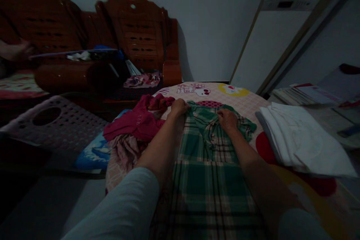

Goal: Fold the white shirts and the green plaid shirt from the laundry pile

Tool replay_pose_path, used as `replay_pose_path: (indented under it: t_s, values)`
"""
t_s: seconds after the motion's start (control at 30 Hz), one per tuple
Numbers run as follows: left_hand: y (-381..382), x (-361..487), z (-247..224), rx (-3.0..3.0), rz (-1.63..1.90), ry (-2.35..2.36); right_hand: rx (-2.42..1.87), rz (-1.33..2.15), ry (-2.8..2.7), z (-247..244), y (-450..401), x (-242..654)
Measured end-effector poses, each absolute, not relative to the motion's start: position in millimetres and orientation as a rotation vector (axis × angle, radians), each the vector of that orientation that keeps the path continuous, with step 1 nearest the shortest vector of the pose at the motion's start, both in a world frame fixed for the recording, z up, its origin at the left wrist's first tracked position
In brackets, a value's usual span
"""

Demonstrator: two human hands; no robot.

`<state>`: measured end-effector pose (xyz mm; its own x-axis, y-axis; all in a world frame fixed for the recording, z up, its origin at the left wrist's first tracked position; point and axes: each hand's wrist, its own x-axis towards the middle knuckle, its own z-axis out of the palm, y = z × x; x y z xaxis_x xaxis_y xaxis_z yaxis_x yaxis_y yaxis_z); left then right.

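A green plaid garment lies stretched toward me over a table with a patterned cloth. My left hand pinches its far left edge, fingers closed on the fabric. On the right, my right hand grips the garment's bunched upper part, with a crumpled piece spreading out beyond it. Left of my left forearm sits a heap of clothes, a magenta buttoned garment on top and a dull pink patterned cloth beneath.
Folded white clothes are stacked at the table's right edge. Books or papers lie beyond them. Carved wooden chairs stand along the wall. At far left is another person's hand, above a pale woven chair back.
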<state>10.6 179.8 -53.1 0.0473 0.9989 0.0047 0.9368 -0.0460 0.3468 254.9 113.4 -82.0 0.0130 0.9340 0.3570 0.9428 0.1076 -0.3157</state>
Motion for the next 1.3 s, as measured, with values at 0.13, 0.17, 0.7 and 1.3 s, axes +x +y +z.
replay_pose_path:
  t_s: [0.13,0.17,0.7,1.3]
  values:
    - [177.8,4.9,-51.5,2.076,0.344,2.009,-1.787,-0.017,-1.922,-83.5,114.1,253.6]
    - [176.6,5.1,-51.8,2.068,0.352,2.025,-1.785,-0.015,-1.928,-83.4,113.9,253.2]
    - [185.5,26.5,-72.6,2.44,0.666,1.601,-1.925,-0.014,-1.842,-74.1,109.5,253.7]
    - [188.0,41.3,-79.3,2.146,0.652,2.087,-1.919,-0.135,-1.936,-77.4,113.5,253.0]
